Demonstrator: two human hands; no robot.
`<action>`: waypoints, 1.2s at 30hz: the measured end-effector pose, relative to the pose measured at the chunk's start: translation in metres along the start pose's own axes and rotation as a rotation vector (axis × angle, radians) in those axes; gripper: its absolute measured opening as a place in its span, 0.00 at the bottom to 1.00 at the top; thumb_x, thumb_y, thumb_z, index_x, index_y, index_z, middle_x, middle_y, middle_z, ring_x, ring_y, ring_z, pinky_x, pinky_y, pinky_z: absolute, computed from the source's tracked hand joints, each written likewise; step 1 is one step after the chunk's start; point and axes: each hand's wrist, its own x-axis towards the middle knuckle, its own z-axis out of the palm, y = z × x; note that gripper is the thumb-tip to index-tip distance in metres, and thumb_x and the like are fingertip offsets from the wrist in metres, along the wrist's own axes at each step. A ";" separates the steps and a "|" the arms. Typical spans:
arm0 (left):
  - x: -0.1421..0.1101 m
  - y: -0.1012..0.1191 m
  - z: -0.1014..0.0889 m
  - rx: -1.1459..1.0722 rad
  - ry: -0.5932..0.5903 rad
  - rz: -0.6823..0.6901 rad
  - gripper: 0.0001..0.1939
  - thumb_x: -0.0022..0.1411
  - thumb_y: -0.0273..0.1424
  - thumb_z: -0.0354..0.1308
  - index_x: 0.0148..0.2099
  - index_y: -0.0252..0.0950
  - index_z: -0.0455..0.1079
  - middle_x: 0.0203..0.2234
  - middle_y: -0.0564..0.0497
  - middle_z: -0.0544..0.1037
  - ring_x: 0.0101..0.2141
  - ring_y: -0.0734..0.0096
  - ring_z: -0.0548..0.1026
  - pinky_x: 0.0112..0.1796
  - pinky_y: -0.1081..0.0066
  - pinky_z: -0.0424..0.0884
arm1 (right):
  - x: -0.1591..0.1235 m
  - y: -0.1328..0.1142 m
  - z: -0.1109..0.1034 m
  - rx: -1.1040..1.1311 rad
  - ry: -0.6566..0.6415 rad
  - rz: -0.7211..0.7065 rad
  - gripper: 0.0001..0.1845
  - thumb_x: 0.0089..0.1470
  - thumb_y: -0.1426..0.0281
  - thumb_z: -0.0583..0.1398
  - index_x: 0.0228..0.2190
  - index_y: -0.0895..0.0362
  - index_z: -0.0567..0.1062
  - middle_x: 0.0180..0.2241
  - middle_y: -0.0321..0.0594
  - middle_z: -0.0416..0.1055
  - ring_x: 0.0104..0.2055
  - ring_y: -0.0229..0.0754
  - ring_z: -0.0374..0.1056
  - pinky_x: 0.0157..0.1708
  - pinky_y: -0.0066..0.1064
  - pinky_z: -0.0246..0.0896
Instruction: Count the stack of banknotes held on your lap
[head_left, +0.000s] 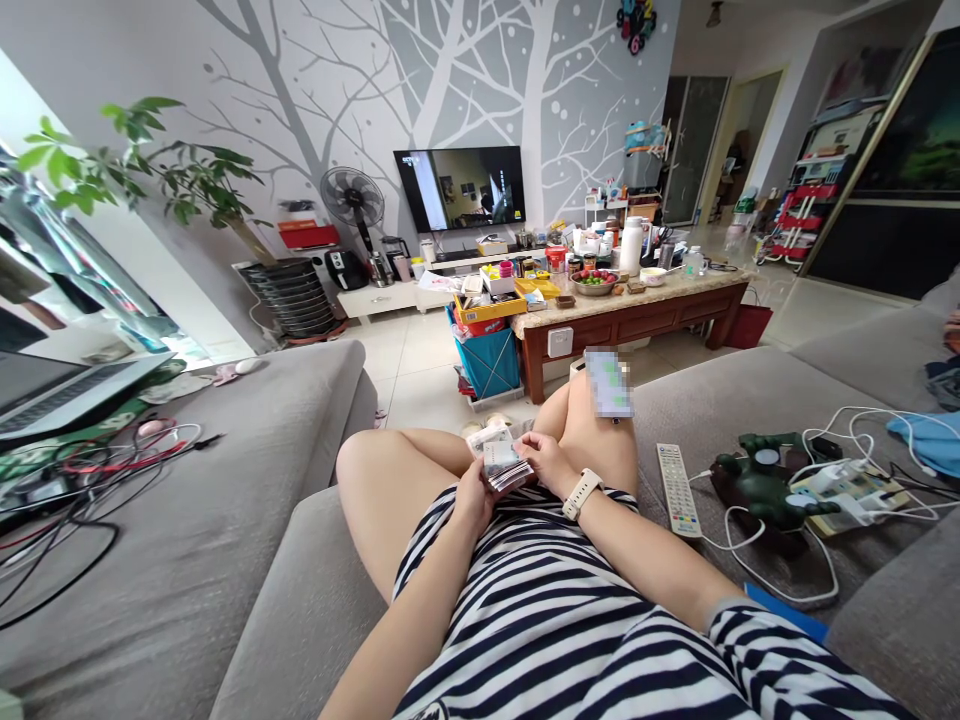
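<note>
Over my lap, my left hand point(475, 497) is closed around a small stack of printed paper, which looks like banknotes point(498, 458). The layered edges show at the lower right of the stack. My right hand point(547, 463), with a pale watch point(582, 494) on the wrist, pinches the stack's right edge between thumb and fingers. The print is too small to read. A phone point(609, 384) with a blurred screen rests by my right knee, apart from both hands.
On the sofa to the right lie a remote control point(678, 490), a dark green object point(765, 480) and a power strip point(847, 497) with white cables. A laptop point(60, 390) and tangled cords lie left. Ahead stands a crowded coffee table point(637, 330) beside a blue bin point(486, 362).
</note>
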 end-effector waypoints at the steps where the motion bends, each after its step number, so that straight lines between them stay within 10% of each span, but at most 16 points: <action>1: 0.000 0.000 0.000 0.002 -0.003 0.001 0.16 0.63 0.31 0.51 0.50 0.29 0.71 0.36 0.40 0.80 0.34 0.59 0.79 0.35 0.60 0.77 | 0.000 0.000 0.000 0.004 0.000 -0.002 0.16 0.47 0.56 0.62 0.26 0.57 0.70 0.20 0.32 0.62 0.22 0.34 0.55 0.23 0.27 0.51; 36: 0.006 -0.003 -0.004 0.034 0.001 0.015 0.14 0.62 0.32 0.53 0.46 0.30 0.72 0.35 0.42 0.80 0.30 0.61 0.78 0.34 0.60 0.77 | 0.006 0.010 -0.003 0.075 -0.001 0.004 0.15 0.47 0.58 0.62 0.26 0.58 0.71 0.20 0.32 0.61 0.22 0.34 0.54 0.24 0.27 0.51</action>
